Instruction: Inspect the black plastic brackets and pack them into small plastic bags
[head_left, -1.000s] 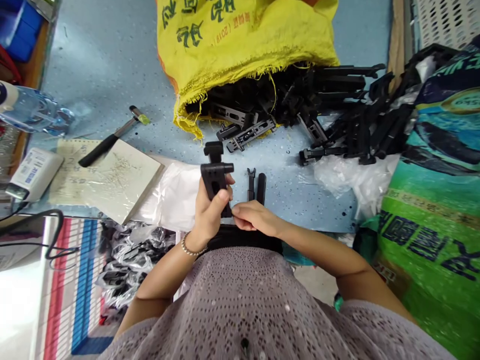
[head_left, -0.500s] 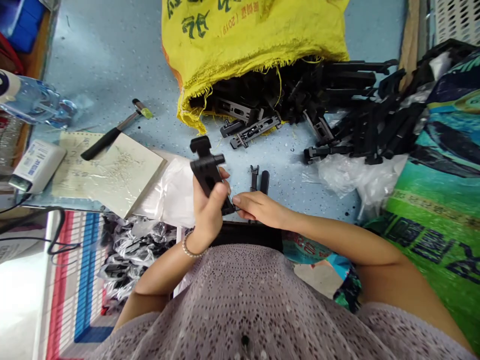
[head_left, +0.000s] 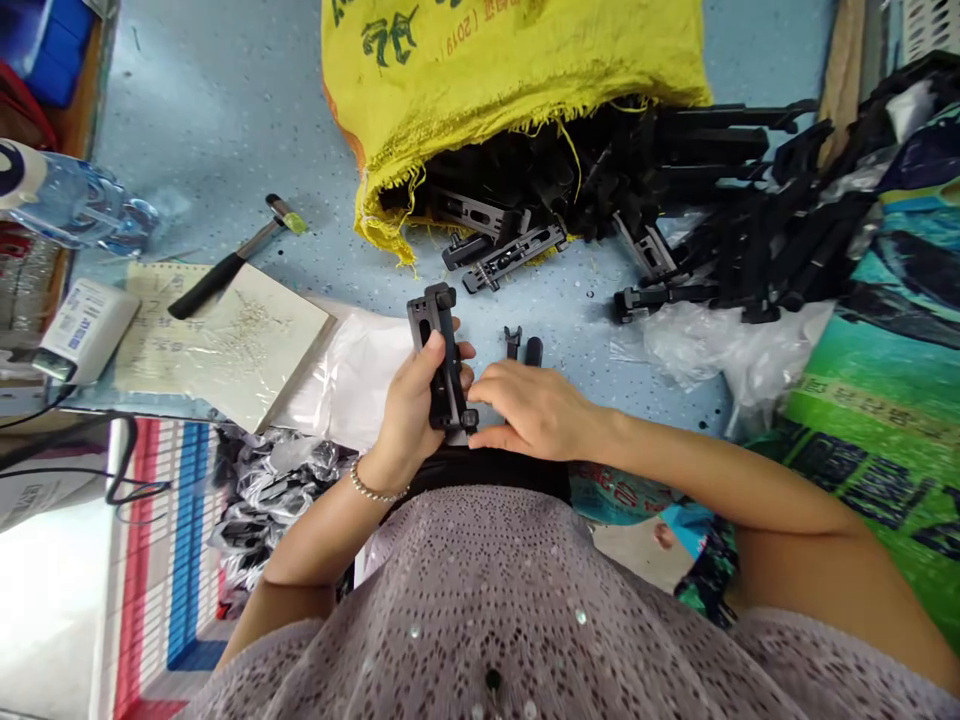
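My left hand is closed around a black phone-holder clamp, a long slotted part with a jaw at its top and a small knob near its lower end. The thumb lies across its face. My right hand is at the clamp's lower end, thumb and forefinger bent around the knob; the other fingers are curled, and what they touch is partly hidden. Just beyond that hand, a small forked black part and a black rounded handle lie on the blue table, their near ends covered.
A yellow woven sack spills black clamps over the table. At left are a hammer, a notepad, a white box and a water bottle. A green sack stands right; below left, a crate beside bagged parts.
The clamp has been turned in my left hand, so its slotted side now shows and its jaw looks folded in. My right hand has shifted slightly right, its fingers more bent.
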